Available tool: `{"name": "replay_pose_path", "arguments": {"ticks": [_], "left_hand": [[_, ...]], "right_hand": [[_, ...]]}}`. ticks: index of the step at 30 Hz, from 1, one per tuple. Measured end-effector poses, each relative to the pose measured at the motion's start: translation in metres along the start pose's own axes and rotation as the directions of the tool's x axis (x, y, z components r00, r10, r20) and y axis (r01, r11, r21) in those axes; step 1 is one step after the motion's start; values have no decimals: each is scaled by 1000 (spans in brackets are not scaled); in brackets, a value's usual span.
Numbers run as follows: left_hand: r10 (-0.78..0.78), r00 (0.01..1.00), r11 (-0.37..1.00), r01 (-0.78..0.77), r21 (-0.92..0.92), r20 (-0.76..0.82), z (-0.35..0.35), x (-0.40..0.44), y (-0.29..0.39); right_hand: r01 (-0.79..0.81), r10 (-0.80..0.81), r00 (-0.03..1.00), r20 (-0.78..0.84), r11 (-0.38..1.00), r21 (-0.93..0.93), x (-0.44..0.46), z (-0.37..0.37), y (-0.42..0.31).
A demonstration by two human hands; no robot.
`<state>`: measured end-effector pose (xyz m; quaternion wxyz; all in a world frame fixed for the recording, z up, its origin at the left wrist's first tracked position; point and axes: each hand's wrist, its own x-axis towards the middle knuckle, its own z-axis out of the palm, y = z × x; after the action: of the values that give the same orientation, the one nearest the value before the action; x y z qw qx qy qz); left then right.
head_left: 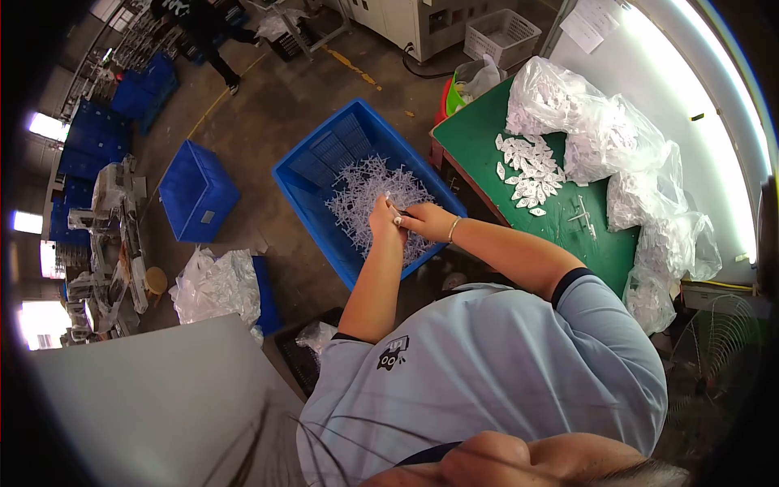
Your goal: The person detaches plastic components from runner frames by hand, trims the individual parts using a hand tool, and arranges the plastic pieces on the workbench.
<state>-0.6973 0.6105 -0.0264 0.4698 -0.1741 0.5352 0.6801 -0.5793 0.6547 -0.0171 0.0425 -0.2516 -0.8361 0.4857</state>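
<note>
My left hand (385, 219) is closed in a pinch on a small white plastic piece (388, 196) above the blue crate. Right beside it, my right hand (428, 221) has its fingers pressed together against the left fingers; what they grip is too small to make out. Below both hands, many thin white plastic pieces (357, 195) lie heaped in the large blue crate (310, 213). On the green table (479, 138) to the right are a pile of flat white diamond-shaped pieces (531, 170) and a few thin white sticks (583, 217).
Clear bags of white parts (596, 138) line the table's far right side. A smaller blue bin (195, 195) and a plastic bag (215, 288) stand on the left. A grey panel (162, 398) is at lower left. A person (199, 32) stands at the upper left.
</note>
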Motion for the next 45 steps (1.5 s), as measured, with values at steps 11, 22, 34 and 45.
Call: {"name": "replay_pose_path", "arguments": {"ticks": [11, 22, 34, 45], "left_hand": [[3, 749, 761, -432, 484, 663, 5, -43, -99], [-812, 511, 421, 179, 889, 282, 40, -86, -203], [-901, 415, 194, 135, 972, 122, 71, -174, -347], [-832, 69, 535, -167, 828, 551, 244, -387, -514]], "right_hand": [[-98, 297, 869, -395, 887, 451, -99, -29, 45], [324, 916, -33, -401, 389, 862, -386, -40, 143], [530, 910, -378, -174, 366, 765, -634, -25, 209], [421, 978, -57, -202, 207, 883, -721, 98, 166]]}}
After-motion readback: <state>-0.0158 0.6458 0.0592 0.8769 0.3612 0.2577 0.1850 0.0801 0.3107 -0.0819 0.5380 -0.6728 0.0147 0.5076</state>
